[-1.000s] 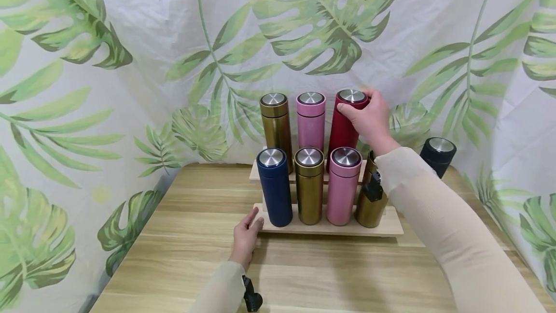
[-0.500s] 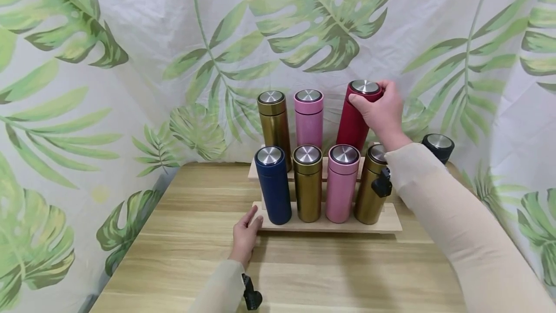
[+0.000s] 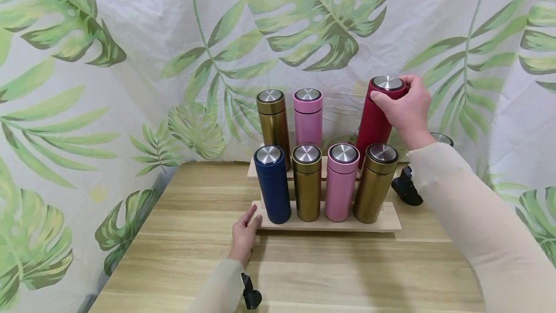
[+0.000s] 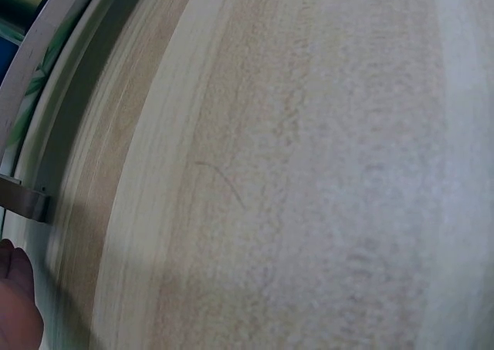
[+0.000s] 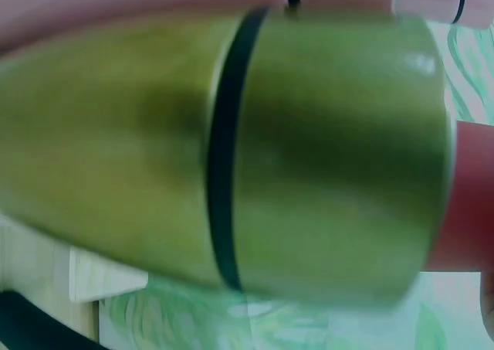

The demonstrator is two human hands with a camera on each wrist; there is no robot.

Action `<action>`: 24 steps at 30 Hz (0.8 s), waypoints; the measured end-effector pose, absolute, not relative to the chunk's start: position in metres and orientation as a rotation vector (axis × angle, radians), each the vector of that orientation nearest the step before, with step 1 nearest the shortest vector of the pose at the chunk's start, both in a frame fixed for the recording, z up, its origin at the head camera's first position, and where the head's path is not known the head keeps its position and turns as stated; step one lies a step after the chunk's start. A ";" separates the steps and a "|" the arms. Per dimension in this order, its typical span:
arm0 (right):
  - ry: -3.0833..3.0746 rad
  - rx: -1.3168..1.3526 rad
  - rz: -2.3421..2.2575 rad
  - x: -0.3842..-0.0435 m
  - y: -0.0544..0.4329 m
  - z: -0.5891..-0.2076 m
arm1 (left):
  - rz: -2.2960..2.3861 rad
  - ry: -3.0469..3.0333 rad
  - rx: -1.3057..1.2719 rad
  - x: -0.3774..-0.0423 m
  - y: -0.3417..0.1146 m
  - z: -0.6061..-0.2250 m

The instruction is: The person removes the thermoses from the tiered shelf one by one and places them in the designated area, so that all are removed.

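Note:
My right hand (image 3: 406, 110) grips a red vacuum flask (image 3: 375, 120) round its top, under the steel lid disc, over the right end of the stand's upper shelf. The flask leans slightly; its base is hidden behind a gold flask (image 3: 375, 185). That gold flask fills the right wrist view, the red flask (image 5: 467, 203) behind it. My left hand (image 3: 244, 235) holds the left end of the two-step wooden stand (image 3: 334, 226), thumb by the front corner. On the lower shelf stand blue (image 3: 273, 187), gold (image 3: 307, 187), pink (image 3: 340, 187) and gold flasks; another gold (image 3: 274, 124) and pink (image 3: 308, 115) stand above.
A black flask (image 3: 443, 138) stands right of the stand, mostly hidden by my right forearm. The stand rests on a wood-grain table (image 3: 195, 216). Behind hangs a leaf-patterned cloth (image 3: 152, 62).
My right hand has lifted the red flask from beside the upper pink one and moved it to the right. The left hand stays at the stand's end.

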State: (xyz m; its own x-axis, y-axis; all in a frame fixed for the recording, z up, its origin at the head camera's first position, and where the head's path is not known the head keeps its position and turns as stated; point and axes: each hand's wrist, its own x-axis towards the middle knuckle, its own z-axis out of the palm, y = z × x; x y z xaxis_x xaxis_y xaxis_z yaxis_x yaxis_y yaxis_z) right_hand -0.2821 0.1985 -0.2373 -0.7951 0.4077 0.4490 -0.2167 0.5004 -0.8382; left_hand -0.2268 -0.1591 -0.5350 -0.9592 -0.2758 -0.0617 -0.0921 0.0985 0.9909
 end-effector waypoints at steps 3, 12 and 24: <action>-2.144 -0.169 1.289 -0.280 0.208 -0.237 | -1.980 -2.222 0.376 -0.227 -0.159 -0.535; -2.109 -0.265 1.265 -0.275 0.232 -0.240 | -1.972 -2.227 0.356 -0.226 -0.161 -0.531; -2.061 -0.327 1.347 -0.261 0.260 -0.246 | -1.995 -2.236 0.338 -0.227 -0.160 -0.533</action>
State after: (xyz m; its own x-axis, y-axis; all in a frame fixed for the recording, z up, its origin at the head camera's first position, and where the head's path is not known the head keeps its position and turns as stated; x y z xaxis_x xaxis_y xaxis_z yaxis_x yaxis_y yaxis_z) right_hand -0.2613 0.2595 -0.2464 -0.7601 0.5276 0.3792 -0.1358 0.4417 -0.8868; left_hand -0.2267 -0.1601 -0.5333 -0.9670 -0.2490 -0.0546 -0.0825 0.1031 0.9912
